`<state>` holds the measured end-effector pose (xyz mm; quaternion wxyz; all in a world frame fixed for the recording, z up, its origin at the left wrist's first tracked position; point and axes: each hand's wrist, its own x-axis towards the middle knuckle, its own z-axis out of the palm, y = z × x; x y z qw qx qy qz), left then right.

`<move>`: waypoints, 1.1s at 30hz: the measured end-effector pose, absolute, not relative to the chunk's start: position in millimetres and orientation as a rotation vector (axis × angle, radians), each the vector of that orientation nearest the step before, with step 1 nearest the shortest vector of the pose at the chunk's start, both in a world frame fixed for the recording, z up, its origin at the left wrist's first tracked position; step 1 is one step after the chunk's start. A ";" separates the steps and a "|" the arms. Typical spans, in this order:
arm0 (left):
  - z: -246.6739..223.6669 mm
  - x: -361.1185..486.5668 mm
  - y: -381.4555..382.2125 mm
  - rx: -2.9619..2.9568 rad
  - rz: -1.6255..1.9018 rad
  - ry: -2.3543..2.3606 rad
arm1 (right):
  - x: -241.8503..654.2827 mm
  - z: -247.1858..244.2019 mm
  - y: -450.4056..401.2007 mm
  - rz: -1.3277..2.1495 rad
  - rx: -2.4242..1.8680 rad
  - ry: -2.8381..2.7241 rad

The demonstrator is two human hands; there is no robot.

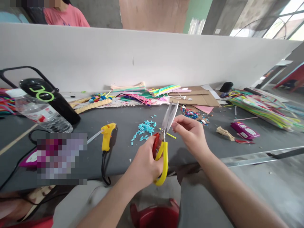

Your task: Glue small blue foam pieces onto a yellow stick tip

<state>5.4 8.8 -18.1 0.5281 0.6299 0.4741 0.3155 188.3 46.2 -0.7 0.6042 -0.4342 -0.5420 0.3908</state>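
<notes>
My left hand (149,158) is wrapped round the handles of a pair of scissors (163,131), one handle yellow and the other red. The blades point up and away and stand slightly apart. Just right of the blades is my right hand (190,131), its thumb and fingertips pinched together; whatever they hold is too small or hidden to make out. Beyond my left hand, a loose pile of short blue pieces (145,127) lies on the grey table (90,158). A short yellow strip (171,136) lies behind the scissors.
At left are a yellow glue gun (108,136), a water bottle (45,110) and a black flask (59,104). Bundles of coloured pipe cleaners (263,109) lie at right, near a purple packet (244,130). Cardboard (199,96) lies against the white partition (152,57); a person sits beyond.
</notes>
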 end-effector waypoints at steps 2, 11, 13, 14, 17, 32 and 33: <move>-10.0 4.8 6.6 1.520 0.708 1.131 | 188.7 -0.7 46.2 0.902 -0.972 -1.253; 7.2 6.5 0.7 1.510 0.616 1.202 | 189.9 -4.9 48.0 0.880 -0.869 -1.223; 7.7 6.8 0.9 1.497 0.624 1.217 | 189.8 -4.9 47.3 0.885 -0.861 -1.218; 7.8 6.9 1.0 1.489 0.631 1.217 | 189.7 -4.7 47.0 0.888 -0.859 -1.218; 6.9 7.2 1.1 1.475 0.647 1.203 | 189.2 -4.1 46.6 0.901 -0.858 -1.225; -3.2 8.7 0.8 1.485 0.726 1.094 | 187.4 -7.0 45.2 1.017 -0.775 -1.181; -3.3 8.4 0.8 1.495 0.726 1.095 | 187.5 -6.9 45.3 1.017 -0.779 -1.179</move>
